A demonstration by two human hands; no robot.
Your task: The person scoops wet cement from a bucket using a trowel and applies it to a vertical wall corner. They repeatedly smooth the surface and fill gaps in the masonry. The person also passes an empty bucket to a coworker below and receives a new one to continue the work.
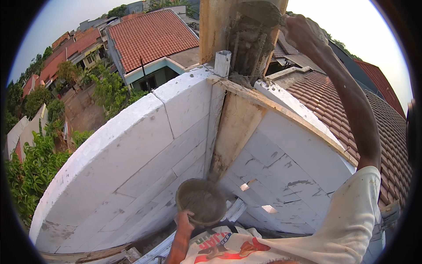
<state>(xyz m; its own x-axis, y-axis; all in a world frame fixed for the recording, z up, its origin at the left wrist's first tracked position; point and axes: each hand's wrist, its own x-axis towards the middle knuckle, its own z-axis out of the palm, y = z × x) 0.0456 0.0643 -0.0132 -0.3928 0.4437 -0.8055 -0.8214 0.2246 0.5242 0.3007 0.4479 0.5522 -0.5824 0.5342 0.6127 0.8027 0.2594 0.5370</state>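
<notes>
White block walls (143,152). Left hand (184,221) grips mortar bucket (183,190), probably heavy; hold by rim (198,179). Right hand (303,31) clasps trowel (260,12).

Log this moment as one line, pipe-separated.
left hand: grips bucket by rim | bucket: holds grey mortar | right hand: raised, holding trowel near wooden formwork

Your mortar (205,206) is grey, your shirt (336,220) cream with red print (252,247), the block wall (145,141) white, the tiled roof (154,37) orange-red.

A round, grey-smeared bucket (192,185) holds grey mortar (205,205), well below a mortar-coated trowel (263,13).
</notes>
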